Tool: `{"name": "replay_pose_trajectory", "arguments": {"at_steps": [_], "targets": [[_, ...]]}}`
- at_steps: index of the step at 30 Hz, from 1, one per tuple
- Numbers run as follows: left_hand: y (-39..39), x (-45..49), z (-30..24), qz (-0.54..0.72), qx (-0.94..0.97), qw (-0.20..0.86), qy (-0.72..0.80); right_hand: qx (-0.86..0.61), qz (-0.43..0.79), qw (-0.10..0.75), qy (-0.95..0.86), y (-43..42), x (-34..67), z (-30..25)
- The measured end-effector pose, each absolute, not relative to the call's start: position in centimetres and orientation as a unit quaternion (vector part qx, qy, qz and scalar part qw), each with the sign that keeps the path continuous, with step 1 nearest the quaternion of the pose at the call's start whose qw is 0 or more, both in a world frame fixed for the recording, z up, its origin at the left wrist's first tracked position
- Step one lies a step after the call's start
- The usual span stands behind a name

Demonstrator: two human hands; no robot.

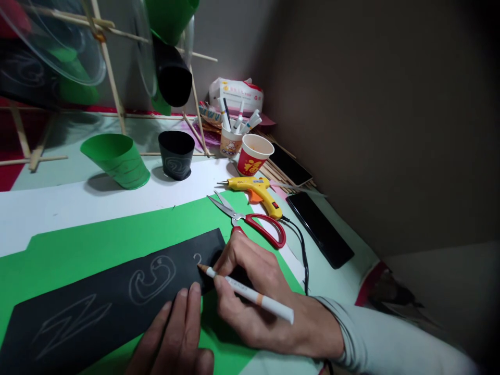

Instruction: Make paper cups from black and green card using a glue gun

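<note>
My right hand [253,291] is closed round a white pencil [269,305] with an orange band. The pencil's brown point meets a strip of black paper [117,276], just beneath a small curved white line. Further left on the strip are a rounded outlined shape and an angular, Z-like outline. My left hand [175,333] lies with fingers stretched out on the strip's lower edge, to the left of the pencil. Under the strip is a large green sheet [128,237]. Red-handled scissors [238,215] lie spread just beyond my right hand.
A yellow glue gun [255,188] and a black phone [320,229] lie at right. Behind stand a red paper cup [254,156], a cup of markers [230,140], a green paper tube [117,160] and a black one [175,156]. A stick frame [111,78] rises at upper left.
</note>
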State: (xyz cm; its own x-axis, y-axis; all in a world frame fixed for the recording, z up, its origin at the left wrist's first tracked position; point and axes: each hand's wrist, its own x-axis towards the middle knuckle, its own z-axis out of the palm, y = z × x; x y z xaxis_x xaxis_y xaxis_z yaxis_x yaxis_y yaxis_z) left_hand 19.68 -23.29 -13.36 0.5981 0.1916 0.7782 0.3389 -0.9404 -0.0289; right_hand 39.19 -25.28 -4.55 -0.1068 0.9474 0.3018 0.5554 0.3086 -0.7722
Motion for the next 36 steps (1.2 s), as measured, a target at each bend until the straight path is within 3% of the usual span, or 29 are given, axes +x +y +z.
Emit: {"name": "replay_pose_trajectory", "arguments": {"at_steps": [13, 27, 36], "targets": [[-23.2, 19.7, -13.6, -0.418, -0.894, 0.088, -0.139, -0.512, 0.228, 0.391, -0.73, -25.7, 39.3, -4.1], [-23.1, 19.3, -13.5, -0.4, -0.9, 0.123, -0.124, -0.53, 0.247, 0.518, -0.624, -24.9, 39.3, -5.9], [-23.2, 19.3, -13.0, -0.389, -0.902, 0.133, -0.131, -0.533, 0.255, 0.479, -0.649, -24.7, 39.2, -5.5]]}}
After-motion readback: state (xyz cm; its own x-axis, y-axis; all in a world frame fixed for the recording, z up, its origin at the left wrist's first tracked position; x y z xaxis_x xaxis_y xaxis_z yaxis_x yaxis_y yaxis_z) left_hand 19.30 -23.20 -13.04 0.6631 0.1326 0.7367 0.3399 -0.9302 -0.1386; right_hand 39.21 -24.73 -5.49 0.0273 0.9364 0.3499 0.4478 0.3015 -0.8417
